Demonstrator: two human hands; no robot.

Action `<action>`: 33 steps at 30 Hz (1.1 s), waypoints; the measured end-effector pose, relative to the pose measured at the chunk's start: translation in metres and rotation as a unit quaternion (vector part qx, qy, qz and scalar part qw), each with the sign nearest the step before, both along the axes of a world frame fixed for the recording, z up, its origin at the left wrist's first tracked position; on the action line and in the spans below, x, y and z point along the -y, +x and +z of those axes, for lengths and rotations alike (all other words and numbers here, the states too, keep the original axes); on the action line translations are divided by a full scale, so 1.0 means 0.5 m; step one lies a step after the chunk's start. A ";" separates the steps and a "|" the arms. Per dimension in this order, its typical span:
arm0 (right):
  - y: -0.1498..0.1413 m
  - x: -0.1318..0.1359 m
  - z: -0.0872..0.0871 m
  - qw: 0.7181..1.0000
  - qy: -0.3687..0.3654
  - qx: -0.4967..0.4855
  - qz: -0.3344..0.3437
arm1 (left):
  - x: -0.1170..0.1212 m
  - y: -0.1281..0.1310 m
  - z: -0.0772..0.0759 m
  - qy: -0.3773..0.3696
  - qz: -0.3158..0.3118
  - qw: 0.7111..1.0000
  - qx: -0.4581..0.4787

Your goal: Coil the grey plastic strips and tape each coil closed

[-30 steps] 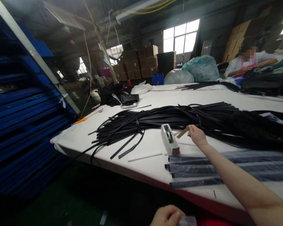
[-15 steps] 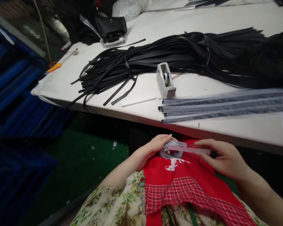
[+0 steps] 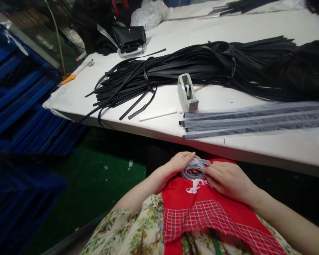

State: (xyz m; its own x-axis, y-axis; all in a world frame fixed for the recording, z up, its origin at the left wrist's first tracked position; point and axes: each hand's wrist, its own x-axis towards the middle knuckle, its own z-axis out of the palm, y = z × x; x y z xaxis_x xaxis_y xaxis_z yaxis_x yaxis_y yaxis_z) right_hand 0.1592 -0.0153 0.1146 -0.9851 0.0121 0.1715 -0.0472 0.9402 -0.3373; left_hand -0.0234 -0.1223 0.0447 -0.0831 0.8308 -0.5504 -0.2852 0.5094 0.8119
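Observation:
Above my lap, my left hand (image 3: 181, 162) is wrapped round a coil (image 3: 186, 173) of grey strip in clear plastic. Its thumb lies along the top of the roll, and some fingertips show inside the ring. My right hand (image 3: 227, 177) is closed at the coil's right side, fingers pinched on a translucent plastic strip that comes off the roll; most of that piece is covered by the fingers. A pale strip end (image 3: 204, 162) sticks out to the right at the coil's top. Behind both hands is a red apron (image 3: 202, 209) with a white print.
On the white table (image 3: 255, 147) lie grey strips in plastic sleeves (image 3: 255, 120), a tape dispenser (image 3: 186, 94) and a big bundle of black straps (image 3: 186, 67). Farther back are a black pouch (image 3: 130, 37) and an orange-handled tool (image 3: 68, 79). Blue pallets (image 3: 21, 102) stand left.
My right hand has moved left to the coil, drawing the translucent strip's end in against it. My left hand keeps its hold. The view has shifted slightly.

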 end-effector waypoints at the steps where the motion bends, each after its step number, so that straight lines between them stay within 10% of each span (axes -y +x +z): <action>1: -0.006 -0.001 -0.008 1.000 -0.020 0.003 -0.016 | 0.000 -0.002 0.001 0.014 -0.006 0.999 -0.028; 9: -0.058 -0.039 -0.071 0.921 -0.326 0.051 -0.208 | 0.009 -0.006 0.042 0.074 -0.115 0.960 -0.245; 15: -0.065 -0.038 -0.115 0.857 -0.429 0.067 -0.277 | 0.020 0.015 0.064 0.078 -0.083 0.947 -0.301; 23: -0.066 -0.023 -0.134 0.683 -0.674 0.130 -0.249 | 0.025 0.025 0.079 0.219 -0.051 0.923 -0.312; 30: -0.063 -0.015 -0.122 0.696 -0.661 0.120 -0.253 | 0.037 0.027 0.080 0.205 -0.056 0.915 -0.344; 33: -0.063 -0.003 -0.116 0.744 -0.599 0.079 -0.285 | 0.035 0.030 0.080 0.161 -0.025 0.931 -0.326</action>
